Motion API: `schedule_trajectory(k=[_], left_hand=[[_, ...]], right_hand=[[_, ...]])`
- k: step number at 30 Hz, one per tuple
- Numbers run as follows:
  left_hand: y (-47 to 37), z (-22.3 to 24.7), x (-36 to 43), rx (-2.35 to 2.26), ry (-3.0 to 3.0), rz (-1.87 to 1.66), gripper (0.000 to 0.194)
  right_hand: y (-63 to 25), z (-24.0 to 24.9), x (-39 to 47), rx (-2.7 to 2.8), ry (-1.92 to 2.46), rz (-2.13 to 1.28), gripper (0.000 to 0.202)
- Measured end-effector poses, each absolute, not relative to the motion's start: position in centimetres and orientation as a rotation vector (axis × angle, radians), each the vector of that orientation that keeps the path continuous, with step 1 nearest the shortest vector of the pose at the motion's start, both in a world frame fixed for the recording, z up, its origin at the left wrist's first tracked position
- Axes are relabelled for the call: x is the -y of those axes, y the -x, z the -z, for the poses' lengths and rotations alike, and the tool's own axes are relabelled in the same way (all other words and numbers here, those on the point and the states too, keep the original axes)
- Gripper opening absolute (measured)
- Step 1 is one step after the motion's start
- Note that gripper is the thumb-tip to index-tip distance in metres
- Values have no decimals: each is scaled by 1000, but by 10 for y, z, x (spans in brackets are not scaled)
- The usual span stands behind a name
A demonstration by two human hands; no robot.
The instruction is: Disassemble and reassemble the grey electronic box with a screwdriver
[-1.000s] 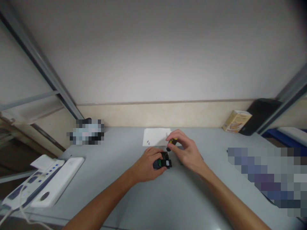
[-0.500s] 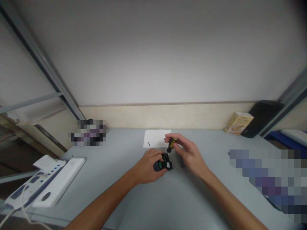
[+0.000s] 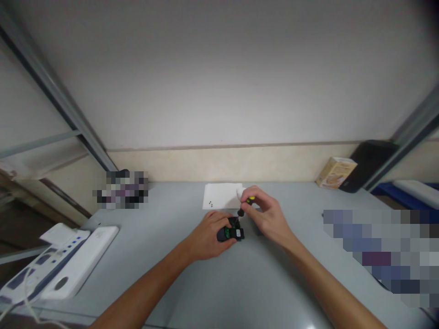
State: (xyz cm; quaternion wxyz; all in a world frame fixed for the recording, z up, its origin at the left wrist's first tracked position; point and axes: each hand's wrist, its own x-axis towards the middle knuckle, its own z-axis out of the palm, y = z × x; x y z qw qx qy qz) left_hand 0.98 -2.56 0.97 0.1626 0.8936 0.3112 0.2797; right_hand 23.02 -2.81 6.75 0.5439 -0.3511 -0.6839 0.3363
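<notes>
My left hand (image 3: 211, 235) is closed around a small black electronic device (image 3: 224, 234) and holds it against the table. Part of a green circuit board and a pale label show on the device; the rest is under my fingers. My right hand (image 3: 269, 214) grips a black and yellow screwdriver (image 3: 241, 212) between thumb and fingers. The tilted shaft points down at the device's upper right part, where its tip is too small to make out. Just behind the hands lies a white sheet of paper (image 3: 219, 194), with several tiny dark screws (image 3: 211, 204) on its lower left.
On the left of the grey table (image 3: 144, 256) are a white power strip (image 3: 44, 262) with cables and a white flat box-like device (image 3: 84, 265). A yellow carton (image 3: 336, 172) and a black panel (image 3: 370, 164) lean at the back right. Blurred-out items sit on both sides.
My right fingers have shifted around the screwdriver handle, and the screwdriver leans more to the right. The whole view has moved slightly. My left hand keeps its hold on the device.
</notes>
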Motion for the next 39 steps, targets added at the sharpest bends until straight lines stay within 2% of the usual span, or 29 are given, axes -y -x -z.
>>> schedule_trajectory(k=[5, 10, 15, 21, 25, 29, 34, 39], left_hand=[[-10, -13, 26, -957, -2492, -738, 32], [-10, -16, 28, -974, -2469, -729, 46], [-11, -13, 27, -960, -2468, -752, 42], [-11, -12, 26, -952, -2457, -768, 36], [-10, -11, 25, -951, -2468, -772, 35], [-10, -10, 24, -935, -2491, -775, 35], [-9, -11, 24, -935, -2497, -764, 34], [-9, -13, 25, -928, -2486, -763, 33]], right_hand=[[-227, -67, 29, 1608, 786, -926, 25], [-224, -66, 30, 1597, 845, -867, 12], [-229, -66, 28, 1616, 810, -922, 20], [-231, -67, 28, 1616, 869, -771, 11], [-230, -69, 30, 1649, 818, -899, 24], [-229, -68, 30, 1620, 886, -781, 13], [-232, -66, 29, 1577, 832, -901, 23], [-234, -65, 26, 1561, 885, -821, 12]])
